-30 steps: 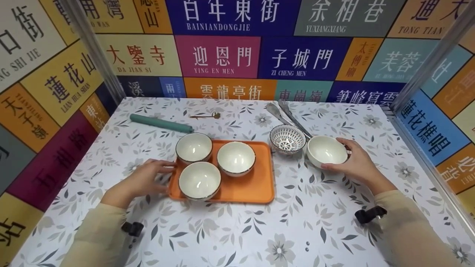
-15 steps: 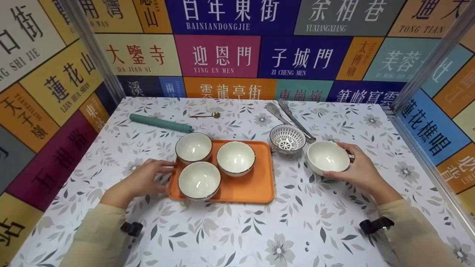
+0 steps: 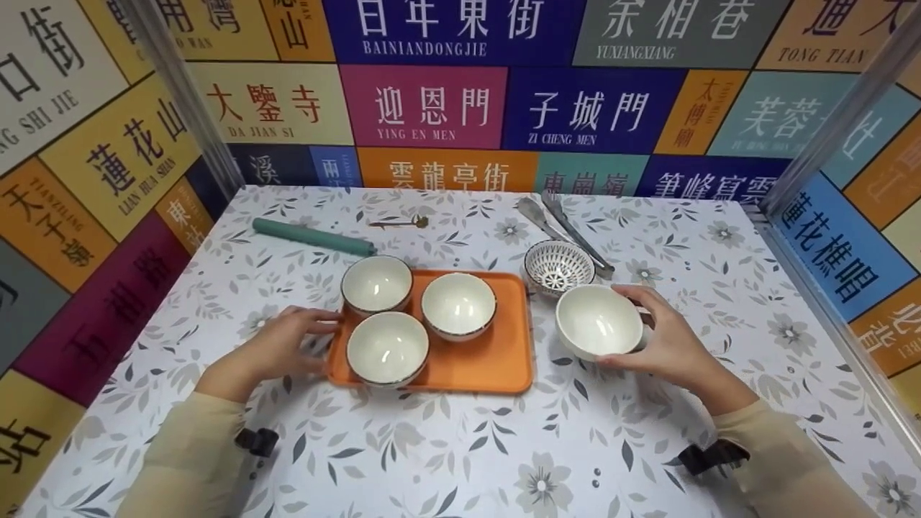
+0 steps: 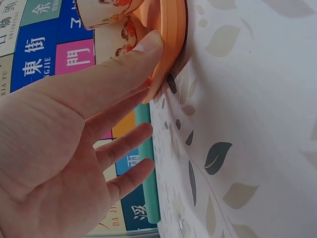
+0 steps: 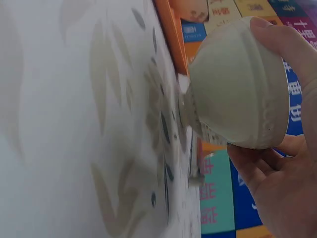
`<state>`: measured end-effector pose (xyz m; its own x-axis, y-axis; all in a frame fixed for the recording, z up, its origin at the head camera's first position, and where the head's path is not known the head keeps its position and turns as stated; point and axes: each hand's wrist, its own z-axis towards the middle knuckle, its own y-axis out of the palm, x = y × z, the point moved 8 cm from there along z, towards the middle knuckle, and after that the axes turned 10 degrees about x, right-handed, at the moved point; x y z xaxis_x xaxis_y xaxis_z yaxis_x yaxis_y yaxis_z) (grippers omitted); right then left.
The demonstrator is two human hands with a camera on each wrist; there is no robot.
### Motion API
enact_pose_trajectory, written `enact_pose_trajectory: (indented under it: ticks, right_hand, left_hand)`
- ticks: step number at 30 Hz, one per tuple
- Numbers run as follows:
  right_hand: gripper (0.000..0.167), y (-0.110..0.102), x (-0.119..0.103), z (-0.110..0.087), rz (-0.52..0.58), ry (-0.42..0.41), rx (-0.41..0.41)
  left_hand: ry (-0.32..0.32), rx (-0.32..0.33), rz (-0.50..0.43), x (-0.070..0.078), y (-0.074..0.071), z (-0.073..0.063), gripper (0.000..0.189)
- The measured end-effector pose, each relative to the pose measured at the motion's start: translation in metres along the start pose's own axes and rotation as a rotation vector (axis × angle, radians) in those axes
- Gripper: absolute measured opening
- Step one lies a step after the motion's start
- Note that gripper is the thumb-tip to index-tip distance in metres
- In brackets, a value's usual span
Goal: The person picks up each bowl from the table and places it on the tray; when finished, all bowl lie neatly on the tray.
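My right hand (image 3: 665, 334) grips a wide white cup (image 3: 596, 322) by its side, thumb on the near rim and fingers round the handle side. In the right wrist view the cup's pale outer wall (image 5: 233, 84) shows, its foot close over the tabletop. My left hand (image 3: 277, 349) rests at the left edge of an orange tray (image 3: 504, 363) with its fingers extended; in the left wrist view the thumb (image 4: 148, 44) touches the tray's rim. Three dark-rimmed white bowls stand on the tray: a back-left bowl (image 3: 376, 285), a front-left bowl (image 3: 387, 350) and a right bowl (image 3: 459, 306).
A patterned bowl (image 3: 559, 266) stands right of the tray, just behind the cup. Metal tongs (image 3: 575, 234) lie behind it. At the back left are a green rod (image 3: 313, 237) and a small gold-coloured utensil (image 3: 399, 223). Printed panels (image 3: 432, 108) wall the table.
My right hand has brought the cup first toward me, then left toward the tray and in front of the patterned bowl. The left hand and the bowls on the tray stay put.
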<state>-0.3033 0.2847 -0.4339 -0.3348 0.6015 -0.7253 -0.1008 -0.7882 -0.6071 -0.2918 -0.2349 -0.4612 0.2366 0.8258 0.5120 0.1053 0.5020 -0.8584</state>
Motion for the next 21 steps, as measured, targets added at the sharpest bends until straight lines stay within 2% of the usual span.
enact_pose_trajectory:
  ticks: [3, 10, 21]
  right_hand:
    - [0.109, 0.013, -0.009, -0.001, 0.039, -0.028, -0.016]
    - [0.113, 0.042, -0.027, -0.005, 0.071, -0.081, -0.063]
    - [0.116, 0.071, -0.053, -0.009, 0.106, -0.126, -0.099]
  left_hand:
    - [-0.005, -0.001, 0.000, -0.001, -0.001, -0.001, 0.071]
    - [0.039, 0.009, 0.027, 0.004, -0.002, -0.001, 0.065]
    - [0.045, 0.012, 0.029, 0.002, -0.002, -0.001, 0.066]
